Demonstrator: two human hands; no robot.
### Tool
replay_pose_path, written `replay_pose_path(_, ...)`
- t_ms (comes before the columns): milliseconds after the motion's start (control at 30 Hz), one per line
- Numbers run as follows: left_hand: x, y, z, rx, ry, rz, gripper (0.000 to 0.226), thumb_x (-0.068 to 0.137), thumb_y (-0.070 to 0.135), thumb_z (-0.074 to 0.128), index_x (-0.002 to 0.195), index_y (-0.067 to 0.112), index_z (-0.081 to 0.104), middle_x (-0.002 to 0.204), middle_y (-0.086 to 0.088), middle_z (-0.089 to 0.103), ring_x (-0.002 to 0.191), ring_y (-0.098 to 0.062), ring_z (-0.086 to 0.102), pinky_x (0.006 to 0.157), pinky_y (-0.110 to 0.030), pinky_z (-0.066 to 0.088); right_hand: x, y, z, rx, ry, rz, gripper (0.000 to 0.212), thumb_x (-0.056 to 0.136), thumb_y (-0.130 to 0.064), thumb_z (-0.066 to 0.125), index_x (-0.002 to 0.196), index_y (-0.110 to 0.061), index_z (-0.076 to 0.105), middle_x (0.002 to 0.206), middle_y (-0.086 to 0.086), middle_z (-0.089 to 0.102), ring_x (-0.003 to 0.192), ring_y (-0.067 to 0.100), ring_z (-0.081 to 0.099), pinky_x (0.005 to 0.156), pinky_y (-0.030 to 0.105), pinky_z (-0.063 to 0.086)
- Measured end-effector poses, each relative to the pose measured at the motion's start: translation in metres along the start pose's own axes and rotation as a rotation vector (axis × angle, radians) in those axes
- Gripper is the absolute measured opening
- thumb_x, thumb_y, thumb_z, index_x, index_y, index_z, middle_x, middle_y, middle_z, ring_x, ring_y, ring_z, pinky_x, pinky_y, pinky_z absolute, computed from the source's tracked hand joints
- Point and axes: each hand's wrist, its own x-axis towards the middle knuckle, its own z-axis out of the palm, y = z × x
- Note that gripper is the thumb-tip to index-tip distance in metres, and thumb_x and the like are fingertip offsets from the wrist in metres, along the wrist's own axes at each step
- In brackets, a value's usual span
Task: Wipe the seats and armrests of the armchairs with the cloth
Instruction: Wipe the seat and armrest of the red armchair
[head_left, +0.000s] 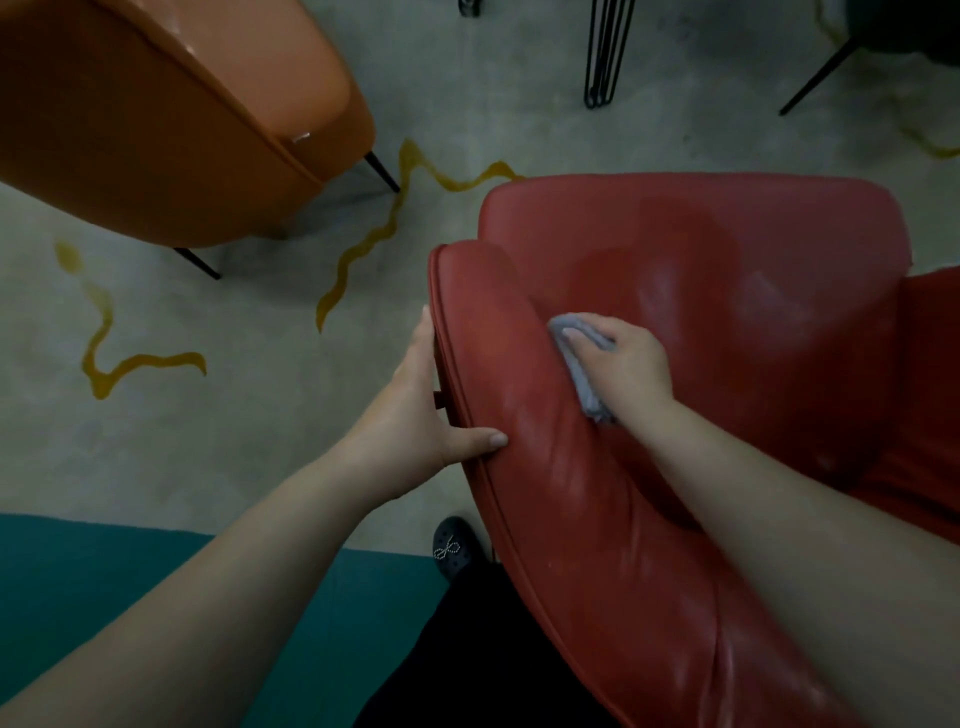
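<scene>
The right hand pressed a grey cloth against a red armchair; the left hand gripped its armrest edge.

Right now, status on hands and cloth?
Right hand grips grey cloth on red armchair. Left hand holds its armrest edge. Nothing obstructing.

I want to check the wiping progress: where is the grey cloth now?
In the head view, the grey cloth lies right of centre under the right hand, pressed on the inner side of the red armchair's left armrest.
</scene>
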Motion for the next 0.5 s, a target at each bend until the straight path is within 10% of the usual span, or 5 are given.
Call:
replay_pose_path(200,-0.001,-0.002,0.0,-0.005,0.008,0.01,0.129,0.064,0.03,0.088,0.15,0.046,-0.007,0.134,0.035,0.036,0.11,0.011,0.052,0.081,-0.005,0.047,-0.051,-0.022,0.008,0.12,-0.023,-0.223,0.023,0.079,-0.049,0.063,0.102,-0.052,0.067,0.096,-0.025,0.07,0.092,-0.01,0.063,0.08,0.004,0.043)
replay_pose_path(500,-0.005,0.007,0.004,0.072,0.001,-0.019,0.129,0.068,0.027,0.086,0.151,0.04,-0.012,0.121,0.041,0.035,0.097,0.02,0.05,0.071,0.003,0.042,-0.077,0.019,-0.032,0.091,0.078,-0.043,0.026,0.085,-0.038,0.066,0.11,-0.034,0.07,0.099,-0.027,0.067,0.101,-0.008,0.061,0.083,-0.002,0.037)
